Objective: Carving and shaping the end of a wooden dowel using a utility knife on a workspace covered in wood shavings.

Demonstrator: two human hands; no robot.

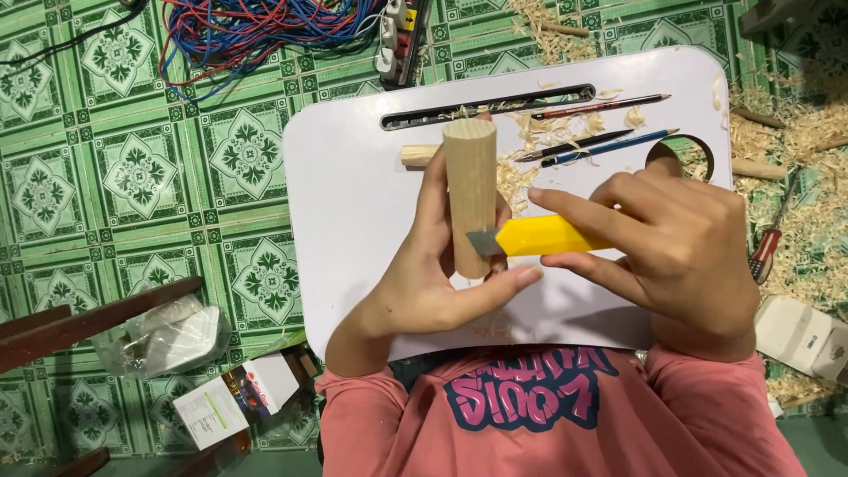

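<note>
Left hand (433,283) wraps the upright wooden dowel (470,194) mid-frame to steady it, w/ right hand (680,247) clamped on the yellow utility knife (539,237), blade touching wood, prob for shaving.

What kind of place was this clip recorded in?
Probably a home hobby corner used for wood carving, not a proper workshop: a white lap tray over a green patterned tile floor, wood shavings scattered about, and a tangle of wires lying loose.
</note>
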